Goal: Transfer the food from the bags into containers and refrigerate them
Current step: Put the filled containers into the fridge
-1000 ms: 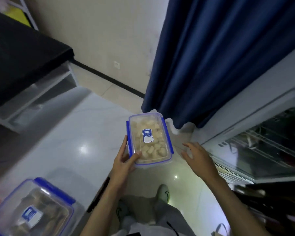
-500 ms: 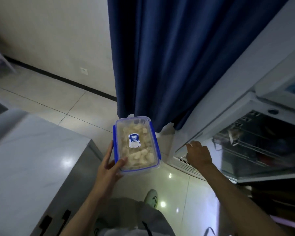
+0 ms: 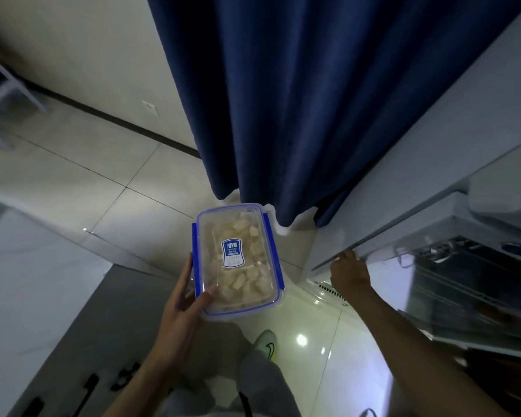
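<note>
Nearer the fridge door [image 3: 388, 218] now, right grip [image 3: 348, 270] grasps its edge; left grip [image 3: 181, 308] holds container [image 3: 238, 260].

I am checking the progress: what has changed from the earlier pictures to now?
The right hand reached from open air to the fridge door and now grips its edge. The left hand holds the lidded container of food as before, lid still on.

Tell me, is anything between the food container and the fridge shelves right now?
Yes, the fridge door is only partly open. The right hand is on its lower edge, and the left hand holds the lidded container off to the door's left. The wire shelves show in the opening to the right.
</note>
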